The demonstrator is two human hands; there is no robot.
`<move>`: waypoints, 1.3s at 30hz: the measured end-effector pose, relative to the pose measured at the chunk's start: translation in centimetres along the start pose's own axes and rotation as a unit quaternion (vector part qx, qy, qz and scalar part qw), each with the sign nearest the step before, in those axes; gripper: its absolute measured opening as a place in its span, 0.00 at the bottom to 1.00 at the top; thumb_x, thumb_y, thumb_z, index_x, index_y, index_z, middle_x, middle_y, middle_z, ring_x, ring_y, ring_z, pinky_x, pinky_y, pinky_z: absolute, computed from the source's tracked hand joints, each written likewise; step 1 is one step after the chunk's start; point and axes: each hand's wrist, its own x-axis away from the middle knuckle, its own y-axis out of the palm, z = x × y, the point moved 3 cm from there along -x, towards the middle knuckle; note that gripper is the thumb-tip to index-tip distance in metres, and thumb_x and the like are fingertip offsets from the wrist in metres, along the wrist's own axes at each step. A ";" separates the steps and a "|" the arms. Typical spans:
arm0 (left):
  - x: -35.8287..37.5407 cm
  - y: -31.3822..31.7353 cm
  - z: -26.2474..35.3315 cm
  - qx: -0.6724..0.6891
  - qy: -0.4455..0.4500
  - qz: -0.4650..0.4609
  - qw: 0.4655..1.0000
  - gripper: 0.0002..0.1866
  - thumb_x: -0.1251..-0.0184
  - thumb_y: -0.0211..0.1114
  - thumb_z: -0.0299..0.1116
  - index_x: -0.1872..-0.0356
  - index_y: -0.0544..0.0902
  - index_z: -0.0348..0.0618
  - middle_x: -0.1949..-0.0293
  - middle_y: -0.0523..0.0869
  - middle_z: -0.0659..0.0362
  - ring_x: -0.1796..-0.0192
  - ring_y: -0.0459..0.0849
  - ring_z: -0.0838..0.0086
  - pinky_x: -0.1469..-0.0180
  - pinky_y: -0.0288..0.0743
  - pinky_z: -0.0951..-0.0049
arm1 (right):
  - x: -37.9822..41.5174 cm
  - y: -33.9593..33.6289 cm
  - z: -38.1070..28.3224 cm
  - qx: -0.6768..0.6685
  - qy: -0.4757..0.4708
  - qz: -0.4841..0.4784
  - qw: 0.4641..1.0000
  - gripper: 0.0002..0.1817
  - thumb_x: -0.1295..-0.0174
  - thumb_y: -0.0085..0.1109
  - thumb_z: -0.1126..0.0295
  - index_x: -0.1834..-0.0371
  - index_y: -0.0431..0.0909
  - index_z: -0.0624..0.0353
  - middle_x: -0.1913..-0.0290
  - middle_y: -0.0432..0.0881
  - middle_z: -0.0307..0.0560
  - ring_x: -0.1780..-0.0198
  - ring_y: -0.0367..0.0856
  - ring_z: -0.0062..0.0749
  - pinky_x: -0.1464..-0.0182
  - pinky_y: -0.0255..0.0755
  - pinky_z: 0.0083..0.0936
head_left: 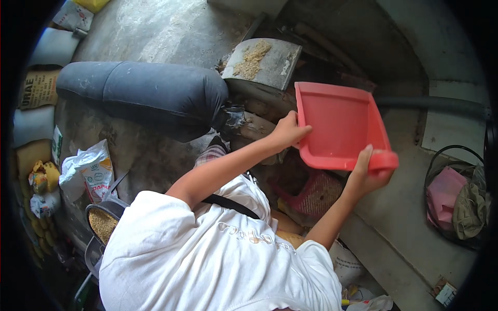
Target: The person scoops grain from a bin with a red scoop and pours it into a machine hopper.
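Clamps a red scoop (pixel 337 122) by its left rim with the left hand (pixel 290 130) and by its near-right handle (pixel 388 158) with the right hand (pixel 367 175), right of the debris-strewn grey cover (pixel 284 61).

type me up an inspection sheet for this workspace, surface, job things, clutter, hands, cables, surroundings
surface: grey concrete floor, pale streaks and marks
job's things: red dustpan, held up, no grain seen in its visible part; pale loose material on a curved metal cover
clutter: plastic bag beside a bucket with grain in it; red basket below the dustpan
left hand: grips the dustpan's side
right hand: closed on its handle
cables: nothing seen that is clearly a cable
surroundings: long stuffed cloth bag on the floor; pipe at right
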 end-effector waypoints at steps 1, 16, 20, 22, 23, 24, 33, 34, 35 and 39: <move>0.7 0.2 -0.5 -0.002 0.001 0.001 1.000 0.23 0.53 0.60 0.32 0.57 0.64 0.32 0.67 0.76 0.52 0.68 0.79 0.71 0.72 0.77 0.71 | 0.9 -0.8 -0.2 -0.002 0.001 0.001 1.000 0.10 0.59 0.58 0.78 0.77 0.65 0.63 0.76 0.69 0.40 0.74 0.68 0.24 0.68 0.66 0.21; 9.2 1.3 -3.5 0.030 0.009 0.087 0.996 0.27 0.58 0.61 0.29 0.55 0.59 0.35 0.59 0.72 0.49 0.63 0.77 0.69 0.68 0.74 0.75 | 6.8 -7.1 -0.2 0.011 0.008 0.035 0.999 0.14 0.51 0.53 0.75 0.63 0.61 0.64 0.65 0.67 0.46 0.63 0.69 0.31 0.56 0.66 0.26; 10.6 2.2 -4.1 0.030 0.043 0.138 0.989 0.27 0.58 0.61 0.29 0.56 0.59 0.35 0.59 0.71 0.49 0.63 0.76 0.70 0.69 0.74 0.76 | 7.7 -7.7 1.3 0.000 0.008 0.000 1.000 0.13 0.50 0.51 0.76 0.62 0.62 0.65 0.65 0.67 0.46 0.62 0.70 0.32 0.56 0.67 0.27; 10.7 2.2 -4.9 0.035 0.083 0.164 0.982 0.27 0.59 0.60 0.29 0.56 0.59 0.34 0.59 0.71 0.49 0.63 0.76 0.70 0.67 0.73 0.76 | 8.0 -7.4 2.4 -0.100 0.047 -0.006 0.994 0.09 0.49 0.50 0.78 0.65 0.63 0.64 0.65 0.68 0.46 0.61 0.70 0.33 0.56 0.67 0.28; 10.8 2.1 -5.1 0.035 0.115 0.182 0.976 0.27 0.59 0.60 0.30 0.56 0.59 0.34 0.59 0.71 0.49 0.63 0.76 0.70 0.66 0.73 0.76 | 8.0 -7.2 2.7 -0.111 0.041 -0.019 0.993 0.09 0.49 0.50 0.78 0.65 0.63 0.64 0.65 0.68 0.46 0.61 0.70 0.33 0.56 0.67 0.28; 11.3 2.0 -5.5 0.042 0.120 0.201 0.971 0.27 0.59 0.60 0.30 0.56 0.59 0.34 0.59 0.71 0.49 0.63 0.76 0.70 0.66 0.73 0.76 | 8.2 -7.1 3.1 -0.143 0.044 -0.024 0.988 0.08 0.49 0.50 0.78 0.67 0.63 0.64 0.66 0.68 0.45 0.62 0.70 0.32 0.58 0.67 0.27; 15.5 -0.8 -8.7 0.119 0.094 0.336 0.930 0.29 0.57 0.60 0.29 0.52 0.57 0.35 0.55 0.66 0.50 0.57 0.74 0.69 0.63 0.75 0.74 | 9.6 -3.1 1.2 -0.285 0.014 -0.149 0.947 0.07 0.53 0.47 0.80 0.70 0.62 0.60 0.70 0.67 0.41 0.70 0.67 0.26 0.62 0.65 0.23; 15.9 -1.3 -8.9 0.100 0.110 0.352 0.924 0.29 0.56 0.60 0.29 0.52 0.57 0.35 0.55 0.66 0.50 0.57 0.75 0.69 0.63 0.75 0.74 | 10.0 -2.7 1.0 -0.313 0.037 -0.165 0.935 0.07 0.53 0.47 0.79 0.71 0.62 0.60 0.70 0.67 0.40 0.70 0.66 0.25 0.63 0.64 0.22; 16.4 -1.8 -9.1 0.082 0.125 0.370 0.917 0.29 0.56 0.60 0.29 0.52 0.57 0.34 0.55 0.67 0.49 0.58 0.75 0.69 0.63 0.75 0.74 | 10.4 -2.2 0.7 -0.322 0.029 -0.183 0.928 0.07 0.53 0.47 0.79 0.71 0.62 0.60 0.70 0.67 0.40 0.70 0.66 0.25 0.63 0.64 0.22; 18.9 -4.1 -10.2 0.098 0.166 0.423 0.886 0.28 0.57 0.62 0.35 0.55 0.61 0.34 0.62 0.74 0.49 0.60 0.76 0.67 0.60 0.71 0.72 | 12.5 -0.7 -0.9 -0.354 0.053 -0.203 0.911 0.08 0.54 0.48 0.79 0.70 0.62 0.59 0.70 0.67 0.40 0.69 0.66 0.24 0.63 0.64 0.21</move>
